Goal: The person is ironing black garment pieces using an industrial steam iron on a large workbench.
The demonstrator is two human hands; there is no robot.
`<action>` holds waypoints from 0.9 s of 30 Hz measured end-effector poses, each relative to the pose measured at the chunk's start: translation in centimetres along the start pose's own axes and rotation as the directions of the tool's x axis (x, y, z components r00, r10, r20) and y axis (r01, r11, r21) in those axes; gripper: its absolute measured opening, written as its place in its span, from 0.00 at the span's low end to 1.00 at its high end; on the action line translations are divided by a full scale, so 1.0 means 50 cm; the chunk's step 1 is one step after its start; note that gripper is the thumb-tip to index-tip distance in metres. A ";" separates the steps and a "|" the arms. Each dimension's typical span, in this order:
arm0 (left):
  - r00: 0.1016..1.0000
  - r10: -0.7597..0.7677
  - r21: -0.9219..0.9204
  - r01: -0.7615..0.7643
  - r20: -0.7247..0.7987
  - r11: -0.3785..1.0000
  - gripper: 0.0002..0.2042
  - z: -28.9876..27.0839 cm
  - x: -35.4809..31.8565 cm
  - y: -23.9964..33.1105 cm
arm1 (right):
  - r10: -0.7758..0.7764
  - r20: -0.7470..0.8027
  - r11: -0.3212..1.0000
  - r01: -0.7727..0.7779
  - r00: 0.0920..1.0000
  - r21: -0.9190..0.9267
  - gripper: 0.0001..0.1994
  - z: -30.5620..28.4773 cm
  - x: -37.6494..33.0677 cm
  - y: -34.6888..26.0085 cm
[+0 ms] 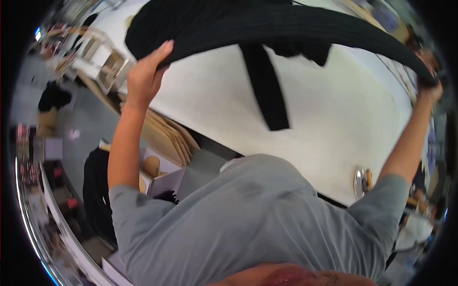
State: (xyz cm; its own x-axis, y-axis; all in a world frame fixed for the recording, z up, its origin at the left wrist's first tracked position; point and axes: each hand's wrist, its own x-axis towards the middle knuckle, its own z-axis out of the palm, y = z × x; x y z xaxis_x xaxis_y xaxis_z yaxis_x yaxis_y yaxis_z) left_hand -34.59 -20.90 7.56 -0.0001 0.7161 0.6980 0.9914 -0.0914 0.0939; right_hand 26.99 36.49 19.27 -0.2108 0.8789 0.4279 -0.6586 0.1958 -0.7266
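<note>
The left hand [145,78] and the right hand [431,90] are wide apart, each pinching one end of the long edge of a black garment [267,24]; the left thumb lies on top with its fingers mostly hidden beneath, and the right grip is small and blurred near the rim. The garment is stretched between the hands and spreads beyond them over the white surface [334,119], its edge bowed by the lens. A narrow flap [267,90], probably a sleeve, hangs loose between the hands, nearer the person. The likeliest trouble is that flap folding under or creasing if the garment is laid down, since neither hand controls it. Uneven pull could skew the edge, and a weak pinch could let one end slip. What looks like an iron [361,181] sits nearer the body than the right hand, beside that forearm; a low sweep might catch it, and whether it is hot cannot be told. Below the left hand, cardboard [167,133] stands close to the surface and could snag a trailing part. No brand, label or writing is legible on the garment or iron; anything printed farther off is too blurred to read.
</note>
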 end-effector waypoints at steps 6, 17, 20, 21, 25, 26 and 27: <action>0.652 -0.382 -0.319 0.697 0.655 0.642 0.29 0.298 -0.458 0.132 | 0.030 -0.606 0.798 -0.385 0.795 -0.464 0.21 0.136 -0.246 0.209; 0.750 -0.048 -0.110 0.159 0.659 0.981 0.38 0.453 -0.589 0.310 | 0.188 -0.494 -0.393 -0.396 0.849 -0.830 0.33 -0.308 -0.843 0.453; 0.736 -0.131 -0.066 0.232 0.665 0.970 0.35 0.439 -0.574 0.315 | 0.106 -0.491 -0.476 -0.389 0.865 -0.788 0.34 -0.327 -0.831 0.492; 0.704 -0.124 -0.038 0.210 0.699 0.977 0.35 0.435 -0.570 0.315 | 0.089 -0.464 -0.512 -0.359 0.881 -0.780 0.34 -0.346 -0.817 0.493; 0.588 -0.150 0.086 0.135 0.795 0.987 0.34 0.437 -0.555 0.317 | 0.078 -0.368 -0.589 -0.255 0.927 -0.767 0.34 -0.415 -0.756 0.525; 0.576 -0.153 0.090 0.137 0.803 0.987 0.34 0.450 -0.549 0.321 | 0.090 -0.344 -0.576 -0.233 0.935 -0.784 0.34 -0.433 -0.744 0.521; 0.557 -0.156 0.096 0.135 0.816 0.986 0.34 0.445 -0.546 0.319 | 0.106 -0.325 -0.559 -0.214 0.940 -0.801 0.33 -0.437 -0.744 0.515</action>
State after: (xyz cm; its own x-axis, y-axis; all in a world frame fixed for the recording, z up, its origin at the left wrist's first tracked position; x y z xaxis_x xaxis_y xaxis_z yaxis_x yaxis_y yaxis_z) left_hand -15.84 -26.51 -25.78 -0.0477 0.9776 -0.2049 0.9902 0.0732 0.1190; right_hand 33.68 18.33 -27.11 -0.0334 0.9880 0.1506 0.9920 0.0511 -0.1157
